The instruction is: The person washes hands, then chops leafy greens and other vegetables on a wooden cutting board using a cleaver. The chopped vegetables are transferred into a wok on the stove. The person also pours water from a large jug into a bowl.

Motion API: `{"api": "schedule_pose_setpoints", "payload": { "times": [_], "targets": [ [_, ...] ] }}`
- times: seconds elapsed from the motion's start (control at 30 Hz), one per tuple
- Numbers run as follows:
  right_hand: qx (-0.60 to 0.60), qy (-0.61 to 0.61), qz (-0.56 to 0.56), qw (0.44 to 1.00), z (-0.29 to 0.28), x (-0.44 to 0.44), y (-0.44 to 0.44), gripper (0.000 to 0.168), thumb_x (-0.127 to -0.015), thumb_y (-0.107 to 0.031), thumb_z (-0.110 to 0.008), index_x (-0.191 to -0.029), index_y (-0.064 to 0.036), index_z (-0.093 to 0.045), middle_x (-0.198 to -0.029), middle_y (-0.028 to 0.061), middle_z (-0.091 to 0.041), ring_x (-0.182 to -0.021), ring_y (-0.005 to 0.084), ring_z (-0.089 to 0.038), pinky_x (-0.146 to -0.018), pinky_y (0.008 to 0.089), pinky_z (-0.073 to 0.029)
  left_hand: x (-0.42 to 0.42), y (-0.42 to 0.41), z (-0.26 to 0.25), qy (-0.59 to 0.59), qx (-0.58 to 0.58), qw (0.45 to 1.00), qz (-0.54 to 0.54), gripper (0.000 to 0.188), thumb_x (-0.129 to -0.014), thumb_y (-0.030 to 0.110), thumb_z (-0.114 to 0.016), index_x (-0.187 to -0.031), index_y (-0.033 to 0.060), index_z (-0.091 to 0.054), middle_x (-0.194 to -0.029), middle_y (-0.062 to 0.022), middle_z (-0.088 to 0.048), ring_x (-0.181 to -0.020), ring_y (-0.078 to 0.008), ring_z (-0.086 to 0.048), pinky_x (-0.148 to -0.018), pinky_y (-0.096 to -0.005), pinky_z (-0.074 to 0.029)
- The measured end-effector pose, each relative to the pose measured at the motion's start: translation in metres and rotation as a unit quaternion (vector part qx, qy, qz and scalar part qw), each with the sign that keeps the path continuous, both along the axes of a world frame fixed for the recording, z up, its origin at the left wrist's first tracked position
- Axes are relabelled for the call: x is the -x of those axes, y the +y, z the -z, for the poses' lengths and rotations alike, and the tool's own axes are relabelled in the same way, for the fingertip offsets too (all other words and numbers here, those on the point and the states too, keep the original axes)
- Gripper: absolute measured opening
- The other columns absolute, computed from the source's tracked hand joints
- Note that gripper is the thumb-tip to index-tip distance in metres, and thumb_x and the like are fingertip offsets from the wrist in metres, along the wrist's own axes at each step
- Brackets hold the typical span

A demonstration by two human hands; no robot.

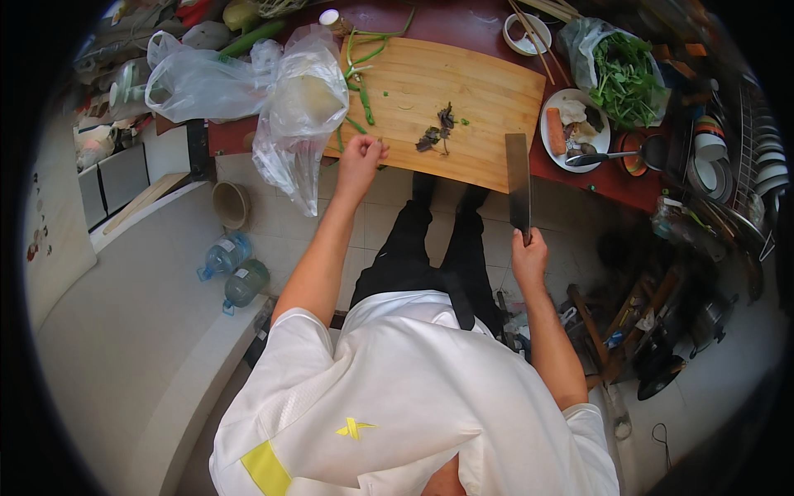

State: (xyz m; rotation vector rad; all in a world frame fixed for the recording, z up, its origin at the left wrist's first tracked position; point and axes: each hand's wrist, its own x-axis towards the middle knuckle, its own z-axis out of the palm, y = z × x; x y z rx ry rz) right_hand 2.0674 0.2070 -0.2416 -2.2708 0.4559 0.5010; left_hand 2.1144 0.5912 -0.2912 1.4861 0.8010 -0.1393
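Note:
My right hand grips the handle of a cleaver, whose broad blade points away from me and overlaps the board's right front corner. Over the front left edge of the wooden cutting board, my left hand hovers with its fingers curled together. Whether something small is pinched there is unclear. Dark purple leaves lie on the middle of the board, with small green bits beside them. Green scallions run along the board's left side, near my left hand and a clear plastic bag.
Right of the board is a plate with a carrot and other pieces. A ladle, a bag of leafy greens and a bowl with chopsticks are nearby. Water jugs and a bucket stand at lower left.

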Motion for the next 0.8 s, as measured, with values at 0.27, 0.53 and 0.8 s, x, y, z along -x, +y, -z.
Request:
{"api": "schedule_pose_setpoints", "payload": {
  "times": [0.27, 0.53, 0.8],
  "targets": [
    [0.0, 0.0, 0.024, 1.0, 0.0, -0.008, 0.001, 0.024, -0.093, -0.02, -0.069, -0.083, -0.001, -0.059, -0.062, 0.0122, -0.057, -0.057, 0.0256, -0.056, -0.058, 0.0407, -0.047, 0.446, 0.069, -0.012, 0.394, -0.166, 0.763, 0.484, 0.039, -0.097, 0.036, -0.061, -0.114, 0.0018, -0.069, -0.108, -0.0248, -0.072, -0.106, -0.0373, -0.069, -0.091, -0.0473, -0.053],
    [0.032, -0.043, -0.012, 0.998, 0.009, -0.035, 0.006, 0.024, -0.093, -0.02, -0.069, -0.083, -0.001, -0.058, -0.065, 0.0144, -0.061, -0.059, 0.0287, -0.06, -0.06, 0.042, -0.048, 0.376, 0.047, -0.014, 0.366, -0.233, 0.798, 0.419, 0.04, -0.079, -0.003, -0.066, -0.117, 0.0081, -0.063, -0.112, -0.0188, -0.064, -0.112, -0.0414, -0.06, -0.097, -0.0472, -0.051],
    [0.126, -0.145, -0.188, 0.963, 0.023, -0.14, 0.062, 0.024, -0.094, -0.025, -0.067, -0.093, -0.003, -0.058, -0.079, 0.0218, -0.069, -0.077, 0.045, -0.067, -0.069, 0.0537, -0.053, 0.058, -0.056, -0.034, -0.079, -0.173, 0.977, 0.094, 0.024, -0.1, 0.003, -0.057, -0.123, -0.0011, -0.059, -0.119, -0.0109, -0.069, -0.111, -0.0203, -0.067, -0.096, -0.0329, -0.053]
  ]
}}
